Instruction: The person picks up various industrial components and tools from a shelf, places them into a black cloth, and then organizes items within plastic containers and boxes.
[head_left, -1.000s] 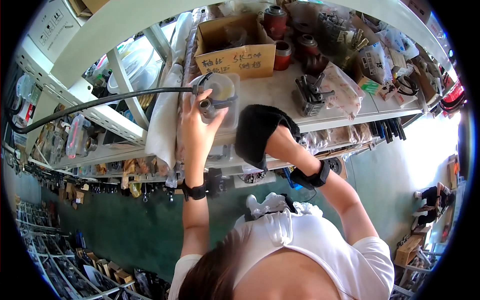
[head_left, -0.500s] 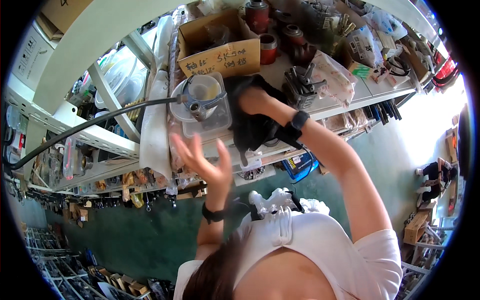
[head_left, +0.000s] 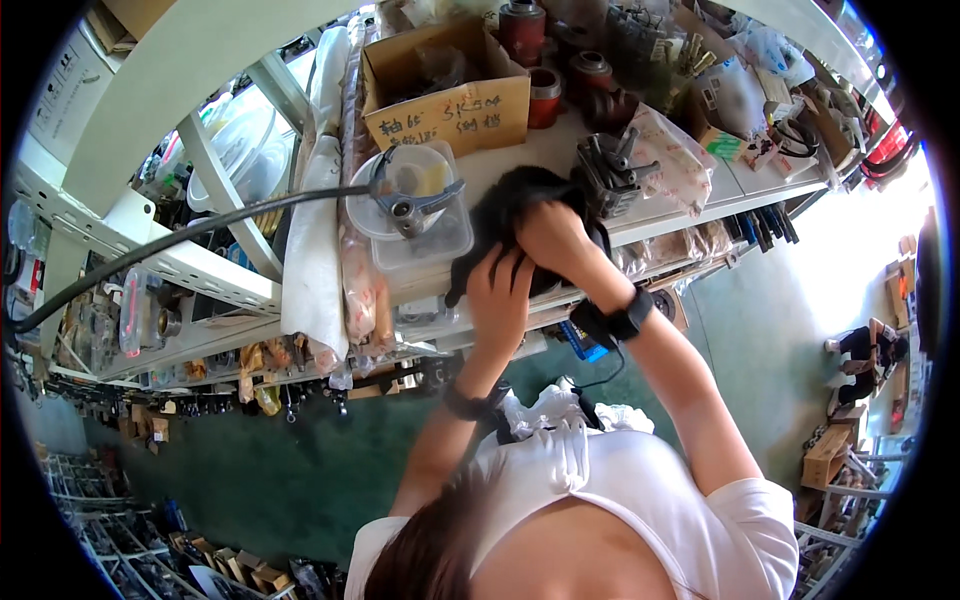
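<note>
A bunched black cloth (head_left: 535,187) lies at the shelf's front edge, between the plastic tubs and some grey metal parts. My right hand (head_left: 556,240) is closed with its fingers in the cloth's folds; the fingertips are hidden. Against the cloth's near left side rests my left hand (head_left: 499,298), fingers stretched out and a little apart. To its left, a grey metal fork part (head_left: 408,212) sits on a round clear tub (head_left: 378,215), over a rectangular clear plastic box (head_left: 448,245). The grey metal parts (head_left: 608,178) stand just right of the cloth.
Behind the tubs is an open cardboard box (head_left: 450,118), with red metal cylinders (head_left: 543,97) beside it. White wrapped rolls (head_left: 318,240) lie at the left by a shelf upright. A black cable (head_left: 190,228) crosses from the left. Another person (head_left: 866,365) is far right.
My left hand has moved right and away from me, from the air before the tubs onto the black cloth. The right hand and the cloth have shifted slightly right.
</note>
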